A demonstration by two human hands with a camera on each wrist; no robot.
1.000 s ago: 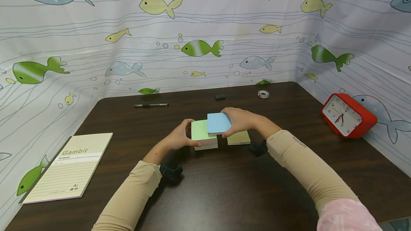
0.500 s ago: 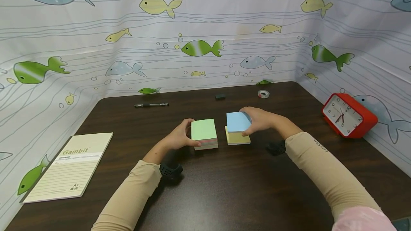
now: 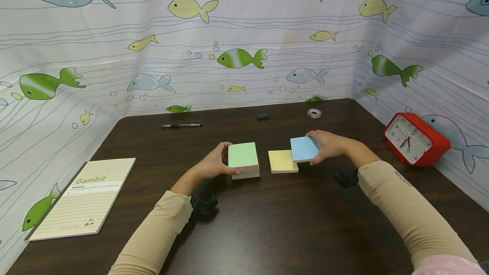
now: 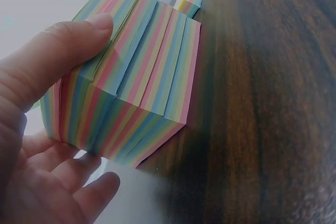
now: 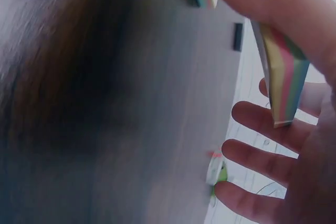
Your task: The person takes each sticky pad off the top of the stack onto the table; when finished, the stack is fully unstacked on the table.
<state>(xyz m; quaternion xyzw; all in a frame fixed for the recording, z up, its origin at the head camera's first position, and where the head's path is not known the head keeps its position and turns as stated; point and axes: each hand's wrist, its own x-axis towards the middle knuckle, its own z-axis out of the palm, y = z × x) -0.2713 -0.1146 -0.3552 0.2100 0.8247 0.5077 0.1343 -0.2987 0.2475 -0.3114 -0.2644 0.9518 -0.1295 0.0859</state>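
On the dark table point(image 3: 267, 224) stands a thick block of coloured note paper with a green top point(image 3: 243, 158), its striped side point(image 4: 136, 93) filling the left wrist view. My left hand point(image 3: 214, 164) grips its left side, thumb on the near edge. Right of it lies a thin yellow-topped pad point(image 3: 281, 161). My right hand point(image 3: 329, 145) holds a blue-topped slab of notes point(image 3: 304, 148) just above the table, overlapping the yellow pad's right edge. In the right wrist view the slab point(image 5: 283, 77) is pinched between thumb and fingers.
A Gambit notebook point(image 3: 82, 198) lies near the front left. A pen point(image 3: 181, 125), a small black eraser point(image 3: 262, 116) and a tape roll point(image 3: 314, 113) lie along the back. A red alarm clock point(image 3: 414, 138) leans at the right wall. Fish-print cloth walls enclose three sides.
My right hand has carried the blue-topped slab off the green block and to the right, past the yellow pad. My left hand has stayed on the green block.
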